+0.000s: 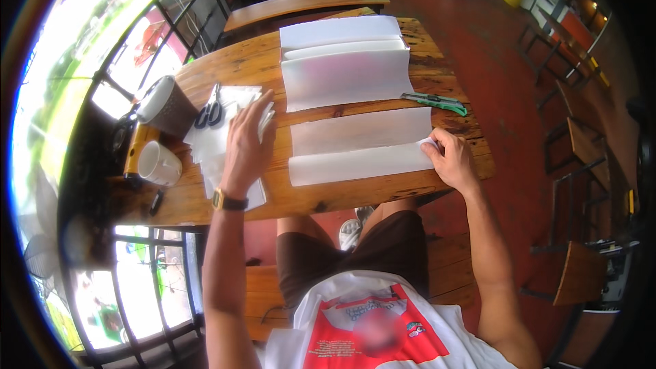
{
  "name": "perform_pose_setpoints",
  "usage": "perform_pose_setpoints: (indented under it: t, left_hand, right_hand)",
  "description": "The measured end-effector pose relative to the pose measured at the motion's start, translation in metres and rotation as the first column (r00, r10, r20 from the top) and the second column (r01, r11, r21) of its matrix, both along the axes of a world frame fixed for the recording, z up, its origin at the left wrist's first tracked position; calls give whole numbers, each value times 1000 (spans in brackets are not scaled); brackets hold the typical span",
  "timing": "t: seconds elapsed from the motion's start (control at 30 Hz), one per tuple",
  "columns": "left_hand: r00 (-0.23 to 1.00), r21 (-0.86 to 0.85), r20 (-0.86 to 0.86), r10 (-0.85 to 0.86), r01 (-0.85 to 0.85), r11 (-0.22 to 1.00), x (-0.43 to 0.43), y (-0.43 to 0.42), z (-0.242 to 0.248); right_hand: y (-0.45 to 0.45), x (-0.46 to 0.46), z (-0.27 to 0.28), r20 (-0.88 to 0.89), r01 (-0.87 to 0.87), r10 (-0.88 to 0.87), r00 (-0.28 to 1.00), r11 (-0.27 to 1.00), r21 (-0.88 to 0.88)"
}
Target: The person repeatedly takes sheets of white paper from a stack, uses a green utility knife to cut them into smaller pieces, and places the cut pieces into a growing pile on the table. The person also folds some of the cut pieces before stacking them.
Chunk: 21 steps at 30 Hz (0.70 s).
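Observation:
My right hand point(453, 158) pinches the right end of a white paper sheet point(359, 164) between thumb and fingers. The sheet lies across the near part of a wooden table, with a crease line along its length; its far half point(361, 128) looks duller. My left hand point(247, 146), a watch on its wrist, is over a loose pile of white paper pieces point(210, 138), fingers stretched out; whether it touches them is unclear. Scissors point(210, 110) with dark handles lie on that pile. Farther off are larger curled white sheets point(348, 77) and a green utility knife point(435, 102).
On the table's left stand a white mug point(160, 163), a grey perforated container point(169, 105) and a yellow box point(138, 146). A small black object point(157, 202) lies near the wooden table's point(287, 205) front edge. Metal window bars point(123, 238) run along the left; benches point(307, 7) stand beyond.

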<state>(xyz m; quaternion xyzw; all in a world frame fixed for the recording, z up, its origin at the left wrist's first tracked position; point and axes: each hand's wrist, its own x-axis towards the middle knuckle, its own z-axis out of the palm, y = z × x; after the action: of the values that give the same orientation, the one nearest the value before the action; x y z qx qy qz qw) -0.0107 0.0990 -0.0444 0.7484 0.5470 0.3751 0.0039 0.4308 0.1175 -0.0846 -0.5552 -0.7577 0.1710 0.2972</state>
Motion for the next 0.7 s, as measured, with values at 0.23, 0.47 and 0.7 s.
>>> perform_pose_setpoints:
  t: [0.23,0.47,0.7]
  left_hand:
    - [937,-154,-185,-298,272,950,108,-68,-12]
    - [964,-137,-138,-228,210,968,129,-57,-51]
    - [974,-164,-165,-154,127,978,129,-35,-59]
  right_hand:
    - [1,-7,-6,-9,70,-70,998,997,35]
    - [-32,-33,6,102,118,-173,980,905,410]
    - [-44,-73,-17,358,-106,4,934,958,266]
